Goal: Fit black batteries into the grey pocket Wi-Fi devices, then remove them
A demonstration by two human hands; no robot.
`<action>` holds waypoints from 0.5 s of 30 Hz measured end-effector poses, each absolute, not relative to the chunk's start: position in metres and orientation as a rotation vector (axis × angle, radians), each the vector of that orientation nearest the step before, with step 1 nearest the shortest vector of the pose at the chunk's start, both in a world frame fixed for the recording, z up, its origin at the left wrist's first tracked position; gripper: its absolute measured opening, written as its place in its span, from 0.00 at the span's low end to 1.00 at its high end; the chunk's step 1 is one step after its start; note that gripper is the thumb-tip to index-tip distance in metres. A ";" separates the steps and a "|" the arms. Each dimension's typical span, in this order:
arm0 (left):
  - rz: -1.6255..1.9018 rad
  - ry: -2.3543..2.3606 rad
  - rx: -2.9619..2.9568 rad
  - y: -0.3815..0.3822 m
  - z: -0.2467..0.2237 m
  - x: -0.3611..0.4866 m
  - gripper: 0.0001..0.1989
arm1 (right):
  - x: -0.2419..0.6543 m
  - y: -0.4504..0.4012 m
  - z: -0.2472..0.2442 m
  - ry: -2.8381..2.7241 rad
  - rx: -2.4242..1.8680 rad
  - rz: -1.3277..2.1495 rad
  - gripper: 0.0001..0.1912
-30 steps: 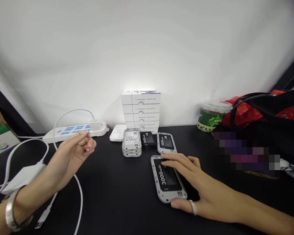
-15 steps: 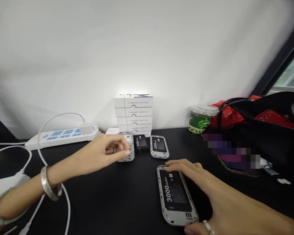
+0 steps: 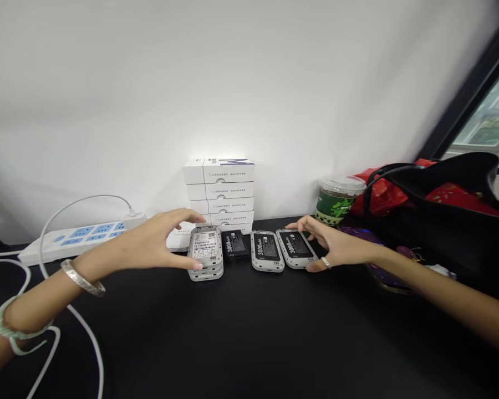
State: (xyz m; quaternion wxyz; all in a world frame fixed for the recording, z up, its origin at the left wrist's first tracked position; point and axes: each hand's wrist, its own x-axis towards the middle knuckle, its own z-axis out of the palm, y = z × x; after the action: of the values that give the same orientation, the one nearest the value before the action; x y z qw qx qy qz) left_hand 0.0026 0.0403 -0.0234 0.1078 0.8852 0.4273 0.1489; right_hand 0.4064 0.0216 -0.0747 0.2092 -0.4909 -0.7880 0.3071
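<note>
My right hand [image 3: 330,244] grips the outer edges of a grey device with a black 3000mAh battery [image 3: 297,249], which rests on the black table. Just left of it lies a second grey device with a battery [image 3: 266,251]. Loose black batteries [image 3: 236,245] lie between that device and a stack of grey devices [image 3: 207,249]. The top device of the stack shows a white label and no battery. My left hand [image 3: 158,241] spans the left side of this stack, thumb at its front edge and fingers at its back, closed round it.
White boxes [image 3: 228,190] are stacked against the wall. A power strip [image 3: 72,241] and white cables [image 3: 83,321] lie left. At right are a lidded cup [image 3: 336,200], a phone [image 3: 360,235] and a black bag [image 3: 453,238].
My right hand has carried its device back beside the other battery-fitted one. My left hand has spread from a pinch to span the stack. The view has shifted slightly.
</note>
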 end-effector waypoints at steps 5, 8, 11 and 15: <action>0.351 1.238 2.563 0.044 -0.033 -0.001 0.42 | 0.399 0.031 -0.068 -2.272 -1.308 0.898 0.34; 0.336 1.259 2.562 0.044 -0.039 -0.001 0.45 | 0.396 0.025 -0.070 -2.248 -1.299 0.831 0.40; 0.328 1.273 2.536 0.042 -0.041 0.002 0.47 | 0.393 0.013 -0.079 -2.107 -1.318 0.647 0.39; 0.320 1.286 2.506 0.039 -0.042 0.008 0.46 | 0.393 0.007 -0.095 -1.901 -1.325 0.447 0.30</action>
State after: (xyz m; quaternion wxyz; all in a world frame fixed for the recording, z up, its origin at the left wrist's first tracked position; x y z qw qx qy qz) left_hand 0.0080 0.0388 -0.0419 0.1525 0.8736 0.4484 0.1117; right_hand 0.3933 0.0067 -0.0946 0.3807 -0.5192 -0.7448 0.1753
